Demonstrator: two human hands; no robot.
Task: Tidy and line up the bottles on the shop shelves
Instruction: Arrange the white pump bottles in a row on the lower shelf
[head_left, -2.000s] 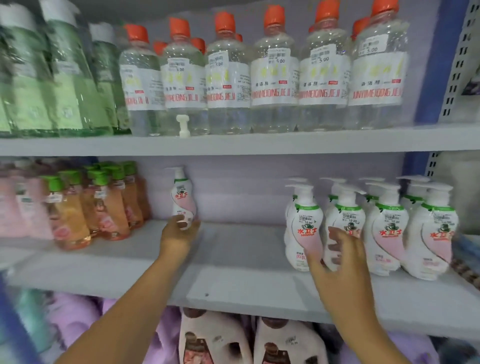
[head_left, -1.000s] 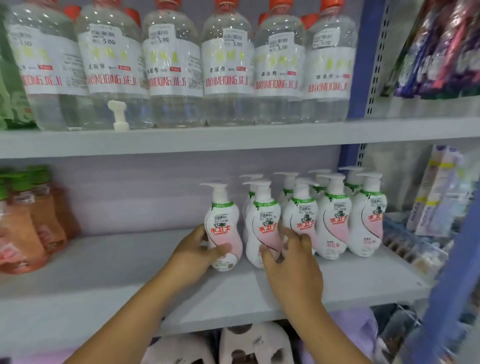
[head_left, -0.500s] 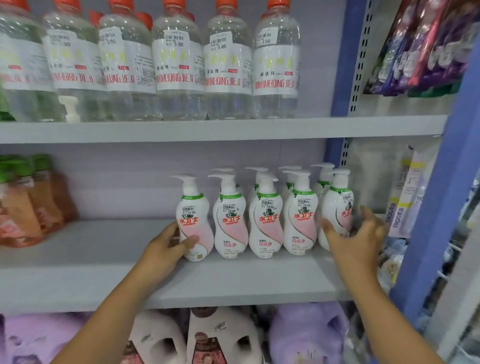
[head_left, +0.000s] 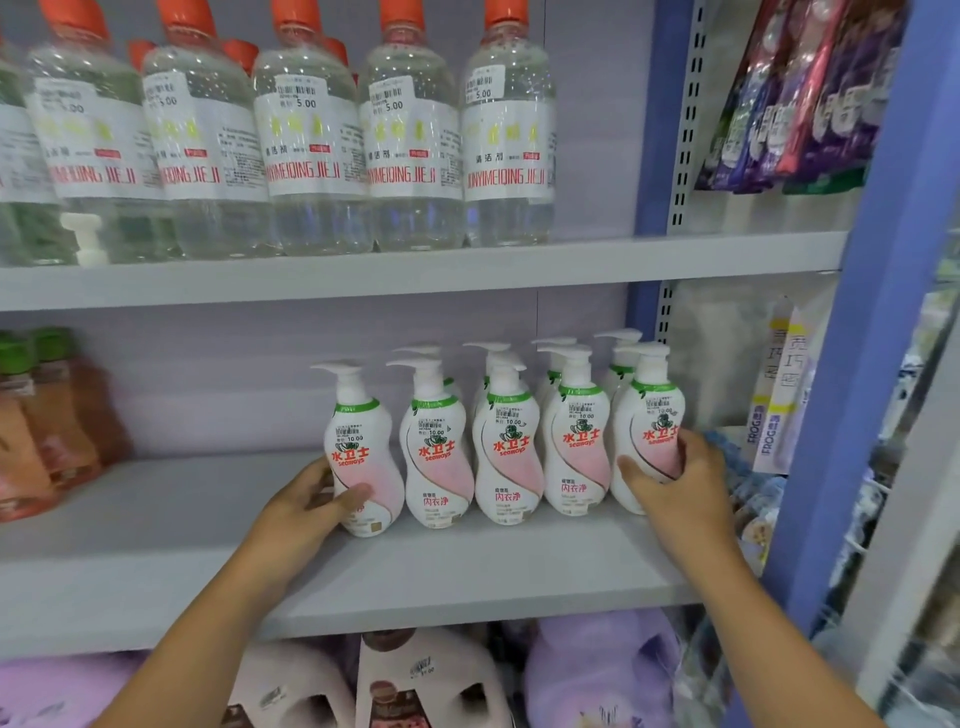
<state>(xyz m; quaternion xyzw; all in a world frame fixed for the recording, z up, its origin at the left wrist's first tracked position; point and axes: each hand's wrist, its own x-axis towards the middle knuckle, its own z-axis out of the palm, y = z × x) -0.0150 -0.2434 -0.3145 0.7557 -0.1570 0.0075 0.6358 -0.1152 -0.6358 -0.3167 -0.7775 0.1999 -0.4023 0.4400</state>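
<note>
While the middle shelf lies bare from the orange bottles at its left end across to the hands, the white pump bottles fill its right part up to the blue upright. The left hand grips the leftmost pump bottle, thumb across its pink label, fingers curled behind. Five pump bottles stand in the front row — four nearly touching, the leftmost a little apart — with at least four more pump heads showing behind. The right hand wraps the rightmost pump bottle, just beside the upright. Open shelf runs in front of the row to the front edge. Above, five clear orange-capped bottles front the upper shelf — more caps behind.
</note>
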